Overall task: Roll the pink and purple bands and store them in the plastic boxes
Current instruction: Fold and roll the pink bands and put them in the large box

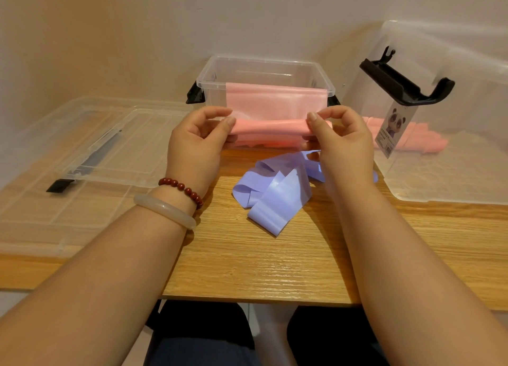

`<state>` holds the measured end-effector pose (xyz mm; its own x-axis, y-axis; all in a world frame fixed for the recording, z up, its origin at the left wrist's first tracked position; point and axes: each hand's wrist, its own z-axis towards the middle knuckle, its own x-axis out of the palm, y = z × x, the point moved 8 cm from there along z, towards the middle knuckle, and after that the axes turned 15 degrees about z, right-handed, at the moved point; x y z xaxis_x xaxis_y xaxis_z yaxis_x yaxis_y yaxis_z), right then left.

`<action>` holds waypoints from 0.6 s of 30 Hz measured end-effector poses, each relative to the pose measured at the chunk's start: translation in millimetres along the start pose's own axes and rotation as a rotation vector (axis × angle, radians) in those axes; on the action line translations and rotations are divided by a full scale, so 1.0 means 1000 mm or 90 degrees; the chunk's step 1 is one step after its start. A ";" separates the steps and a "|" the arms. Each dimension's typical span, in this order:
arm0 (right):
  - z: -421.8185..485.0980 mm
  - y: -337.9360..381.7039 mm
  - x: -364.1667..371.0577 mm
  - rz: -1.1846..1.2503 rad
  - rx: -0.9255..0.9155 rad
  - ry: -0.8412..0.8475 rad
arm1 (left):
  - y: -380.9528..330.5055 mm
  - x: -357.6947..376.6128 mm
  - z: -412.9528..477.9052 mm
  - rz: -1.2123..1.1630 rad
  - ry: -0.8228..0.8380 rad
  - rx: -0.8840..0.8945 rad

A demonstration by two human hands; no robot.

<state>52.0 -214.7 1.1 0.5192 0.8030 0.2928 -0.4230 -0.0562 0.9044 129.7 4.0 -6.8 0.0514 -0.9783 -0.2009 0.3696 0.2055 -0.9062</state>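
A pink band hangs over the front rim of a small clear plastic box at the back of the table, and its lower end is wound into a roll. My left hand pinches the roll's left end and my right hand pinches its right end, thumbs on top. A purple band lies loose and crumpled on the wooden table just in front of my hands. A larger clear box lies on its side at the right, with more pink band inside.
Two clear lids lie stacked at the left of the table, one with a black latch. The large box has a black handle and a panda label. A wall stands close behind. The table's front edge is near my lap.
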 end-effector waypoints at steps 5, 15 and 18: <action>-0.001 -0.004 0.004 0.033 0.051 0.029 | 0.002 0.000 -0.001 -0.039 -0.002 -0.025; -0.002 -0.001 0.001 0.006 0.017 0.019 | 0.002 0.001 -0.001 -0.016 -0.007 -0.017; 0.000 -0.002 0.000 0.013 0.011 0.011 | 0.002 0.001 -0.001 -0.029 -0.004 -0.024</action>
<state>52.7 -214.7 -0.4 0.4974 0.8120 0.3054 -0.4208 -0.0820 0.9035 129.5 3.0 -9.0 0.0415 -0.9868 -0.1564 0.3366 0.1612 -0.9278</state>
